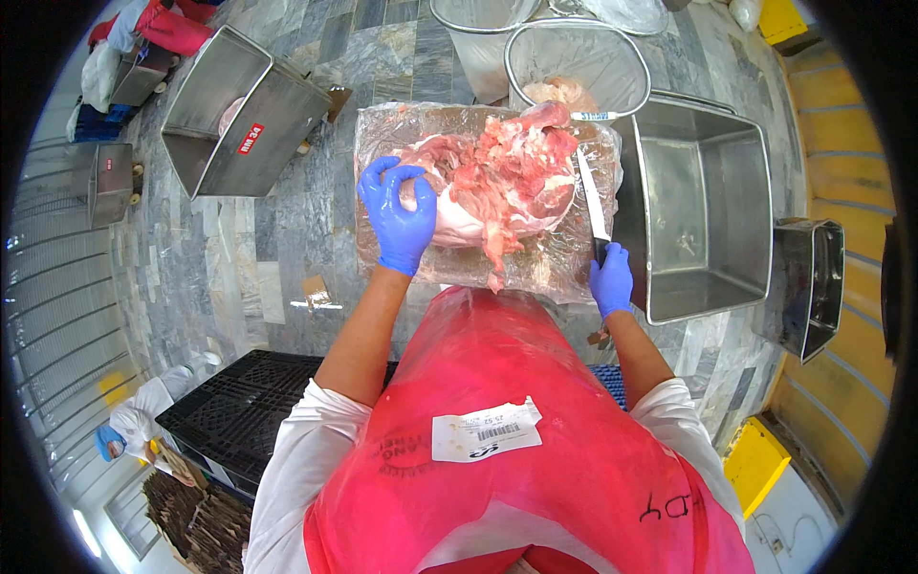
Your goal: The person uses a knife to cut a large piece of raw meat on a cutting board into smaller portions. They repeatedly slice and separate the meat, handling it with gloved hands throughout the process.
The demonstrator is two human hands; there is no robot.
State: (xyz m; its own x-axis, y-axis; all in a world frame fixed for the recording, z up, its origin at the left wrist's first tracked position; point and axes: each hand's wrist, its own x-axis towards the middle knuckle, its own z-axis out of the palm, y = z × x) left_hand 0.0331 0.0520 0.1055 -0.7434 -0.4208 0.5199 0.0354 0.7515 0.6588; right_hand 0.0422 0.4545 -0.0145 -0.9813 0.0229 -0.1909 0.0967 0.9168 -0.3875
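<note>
A large piece of raw meat (459,206), pink with pale fat and a ragged red upper side, lies on a plastic-covered board (550,273). My left hand (400,218), in a blue glove, is at the meat's left edge, with thumb and fingers curled round a bit of it. To the right, my blue-gloved right hand (612,279) is closed round the black handle of a knife (593,203). The long pale blade points away from me, beside the meat's right side and apart from my left hand.
A deep steel tub (708,201) stands right of the board. Beyond the board is a plastic-lined hoop bin (577,67) with meat scraps. Farther left stands a steel cart (244,115); black pallets (249,402) are at the lower left, near another person (153,411).
</note>
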